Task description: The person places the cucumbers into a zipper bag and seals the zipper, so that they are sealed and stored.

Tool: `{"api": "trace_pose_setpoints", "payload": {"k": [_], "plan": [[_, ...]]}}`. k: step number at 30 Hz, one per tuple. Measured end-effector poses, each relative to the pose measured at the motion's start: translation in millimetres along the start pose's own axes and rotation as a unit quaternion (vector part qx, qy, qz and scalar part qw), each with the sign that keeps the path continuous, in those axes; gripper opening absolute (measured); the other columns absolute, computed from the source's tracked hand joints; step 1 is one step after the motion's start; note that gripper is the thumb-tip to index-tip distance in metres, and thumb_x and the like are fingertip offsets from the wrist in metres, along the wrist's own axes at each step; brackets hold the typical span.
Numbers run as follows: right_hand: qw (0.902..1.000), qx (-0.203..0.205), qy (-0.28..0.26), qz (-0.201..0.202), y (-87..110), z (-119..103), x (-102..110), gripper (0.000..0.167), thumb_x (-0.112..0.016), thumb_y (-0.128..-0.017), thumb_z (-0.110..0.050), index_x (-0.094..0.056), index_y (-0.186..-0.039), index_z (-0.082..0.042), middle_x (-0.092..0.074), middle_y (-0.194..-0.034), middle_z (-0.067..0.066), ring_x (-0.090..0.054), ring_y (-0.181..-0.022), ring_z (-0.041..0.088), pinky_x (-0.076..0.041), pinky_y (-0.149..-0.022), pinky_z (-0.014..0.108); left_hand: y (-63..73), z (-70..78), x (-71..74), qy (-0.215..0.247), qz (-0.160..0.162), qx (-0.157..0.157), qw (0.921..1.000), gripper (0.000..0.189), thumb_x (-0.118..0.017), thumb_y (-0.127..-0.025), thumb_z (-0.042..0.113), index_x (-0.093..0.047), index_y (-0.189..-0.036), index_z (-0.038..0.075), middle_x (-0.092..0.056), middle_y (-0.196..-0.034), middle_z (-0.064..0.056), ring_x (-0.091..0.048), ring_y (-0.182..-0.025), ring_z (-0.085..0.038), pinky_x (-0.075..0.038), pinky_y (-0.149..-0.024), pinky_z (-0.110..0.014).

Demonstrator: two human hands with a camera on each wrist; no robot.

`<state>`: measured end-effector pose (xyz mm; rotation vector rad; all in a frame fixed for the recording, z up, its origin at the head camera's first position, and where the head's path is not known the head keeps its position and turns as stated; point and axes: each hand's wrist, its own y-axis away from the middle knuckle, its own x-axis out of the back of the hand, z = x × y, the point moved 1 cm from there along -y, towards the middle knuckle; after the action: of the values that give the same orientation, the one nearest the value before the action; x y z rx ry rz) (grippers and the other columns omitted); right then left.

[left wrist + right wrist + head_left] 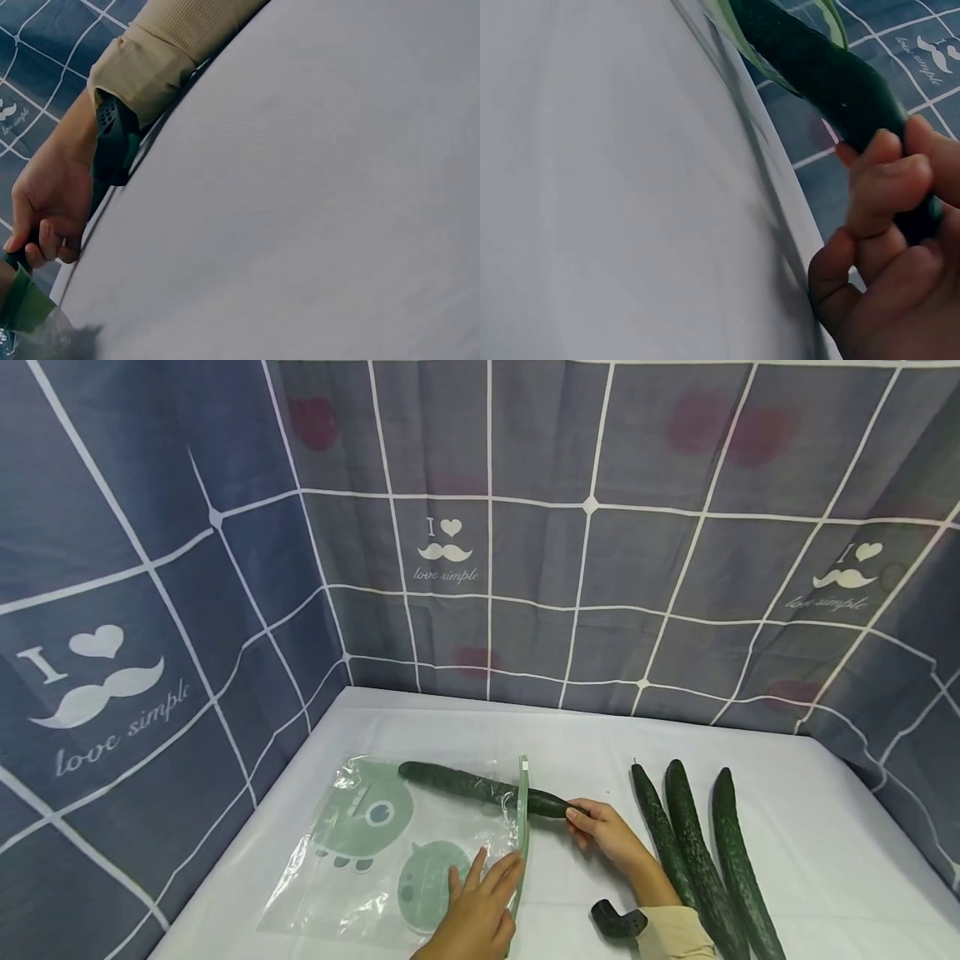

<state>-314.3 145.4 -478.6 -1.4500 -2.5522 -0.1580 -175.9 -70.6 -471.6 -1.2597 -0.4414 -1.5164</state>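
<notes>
A clear zip bag (337, 893) printed with green cartoon animals lies flat, its green-edged mouth (522, 839) facing right. Most of a long dark cucumber (457, 781) is inside it, the near end sticking out past the mouth. My right hand (611, 835) pinches that end between thumb and fingers; the right wrist view shows the fingers curled round the cucumber (817, 71) where it leaves the bag. My left hand (480, 910) rests on the bag's lower right part, fingers spread and fairly straight, fingertips by the green edge. The left wrist view barely catches it.
Three more cucumbers (697, 843) lie side by side on the white table (585, 735), right of my right forearm. A black wrist device (617, 920) sits at the right sleeve (675, 933). A checked blue-grey curtain (540, 552) encloses the table's back and sides.
</notes>
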Motion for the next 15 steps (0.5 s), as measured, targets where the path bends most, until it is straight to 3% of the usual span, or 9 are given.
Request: {"api": "trace_pose_setpoints", "payload": {"k": [4,9,12,15], "plan": [[0.9959,0.011,-0.089,-0.011,-1.0,0,-4,0.037,-0.047,-0.093,-0.02,-0.05,-0.1,0.016,-0.053,-0.07,-0.005,-0.043,-0.049,0.002,-0.037,-0.048,0.019,-0.9,2.2,6.2,0.002,0.001,0.004,1.0,0.056,-0.049,-0.077,0.008,-0.045,-0.133,0.011,-0.042,-0.139,0.0,-0.038,-0.121,-0.049,-0.027,-0.075,-0.079],[0.9842,0.014,-0.172,-0.039,-3.6,1,-12,0.021,-0.044,-0.094,-0.017,-0.057,-0.083,-0.004,-0.053,-0.067,-0.009,-0.041,-0.048,0.001,-0.029,-0.047,0.018,-1.6,2.9,9.9,0.005,0.002,0.004,1.0,0.057,-0.05,-0.077,0.007,-0.044,-0.134,0.01,-0.041,-0.14,0.0,-0.038,-0.121,-0.049,-0.026,-0.075,-0.079],[0.9731,0.013,-0.223,-0.055,-3.3,-1,-16,0.025,-0.041,-0.095,-0.015,-0.058,-0.077,-0.013,-0.053,-0.066,-0.01,-0.039,-0.048,0.001,-0.026,-0.048,0.02,-1.2,3.5,10.7,0.001,0.004,0.004,1.0,0.058,-0.05,-0.076,0.007,-0.045,-0.134,0.01,-0.041,-0.14,0.0,-0.038,-0.122,-0.048,-0.027,-0.075,-0.079],[0.9553,0.024,-0.285,-0.075,-2.7,-4,-19,0.032,-0.035,-0.097,-0.011,-0.06,-0.077,-0.014,-0.055,-0.067,-0.009,-0.034,-0.048,0.003,-0.025,-0.05,0.021,-1.6,4.7,11.8,-0.007,0.008,-0.001,0.9999,0.058,-0.051,-0.075,0.008,-0.046,-0.133,0.01,-0.042,-0.139,0.001,-0.039,-0.122,-0.047,-0.028,-0.077,-0.078]]}}
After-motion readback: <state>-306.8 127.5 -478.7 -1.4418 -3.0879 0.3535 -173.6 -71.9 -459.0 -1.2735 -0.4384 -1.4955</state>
